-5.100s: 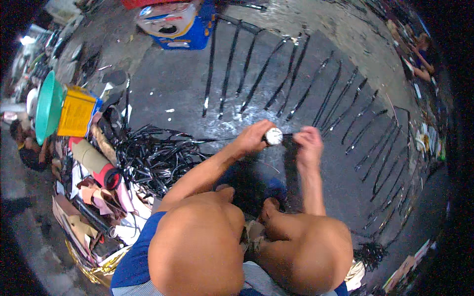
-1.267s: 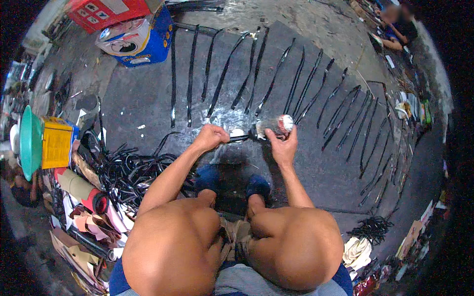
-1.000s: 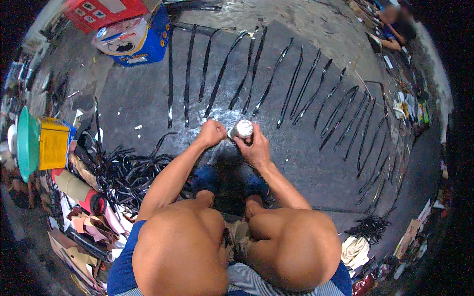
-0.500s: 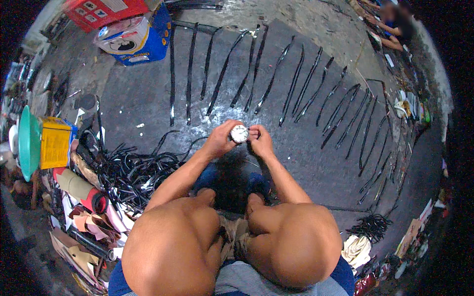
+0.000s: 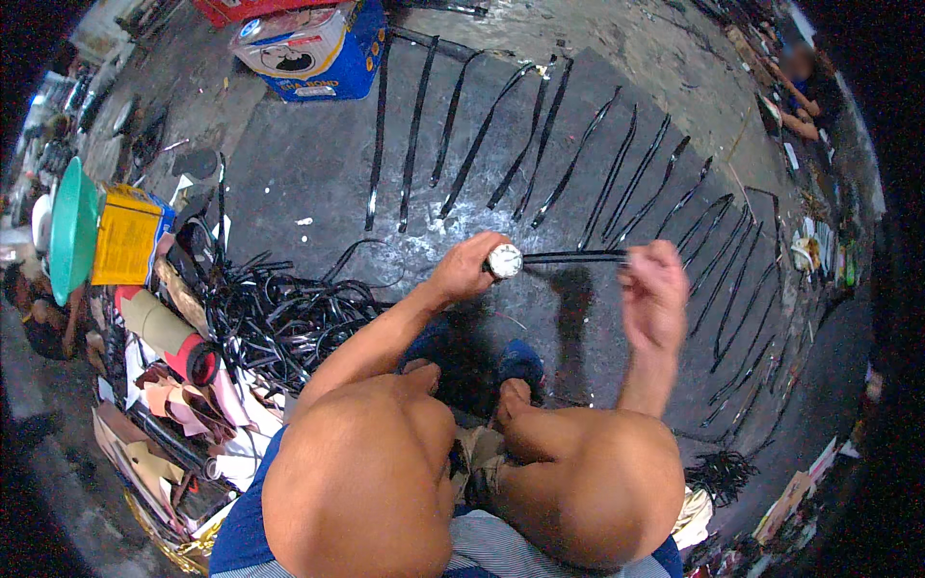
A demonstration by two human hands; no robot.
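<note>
Between left hand [image 5: 475, 267] and right hand [image 5: 656, 294] stretches a black strip [image 5: 578, 255].

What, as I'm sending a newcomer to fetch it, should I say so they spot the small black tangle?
Start from the person's right knee, near the bottom of the picture. Just right of it, above the cream bundle, lies the small tangle. Its black strands resemble those of the big tangle on the left, but it is much smaller.
</note>
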